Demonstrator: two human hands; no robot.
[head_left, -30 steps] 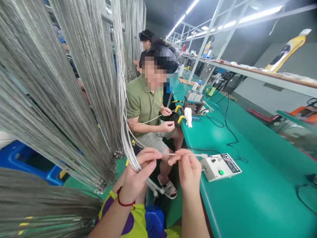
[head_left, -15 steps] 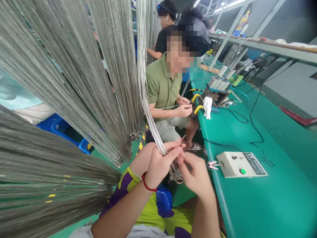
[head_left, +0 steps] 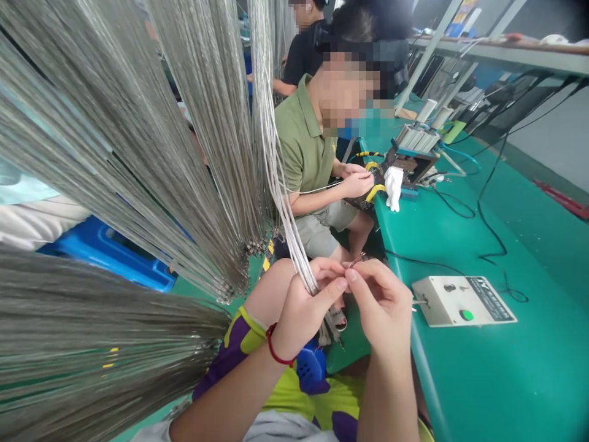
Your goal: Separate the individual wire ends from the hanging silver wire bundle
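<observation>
A bundle of silvery braided cables (head_left: 294, 245) hangs down into my left hand (head_left: 306, 307), whose fingers are wrapped round it. The lower cable ends, with pale connectors (head_left: 326, 331), stick out beneath that hand. Between the fingertips of both hands are thin reddish-brown wires (head_left: 355, 262) at one cable's end. My right hand (head_left: 381, 298) pinches these wires, its thumb close to my left thumb. How the wires join the cable is hidden by the fingers.
Dense curtains of hanging cables (head_left: 184, 153) fill the left side. A seated co-worker (head_left: 308, 141) handles a cable by a clamping machine (head_left: 414, 153). On the green table (head_left: 506, 368) stands a beige control box (head_left: 464, 301) with a green button. A blue stool (head_left: 110, 252) is at left.
My right hand has moved slightly up and right, its fingers now curled at the wire tips. The wires point more to the right. The view has shifted a little.
</observation>
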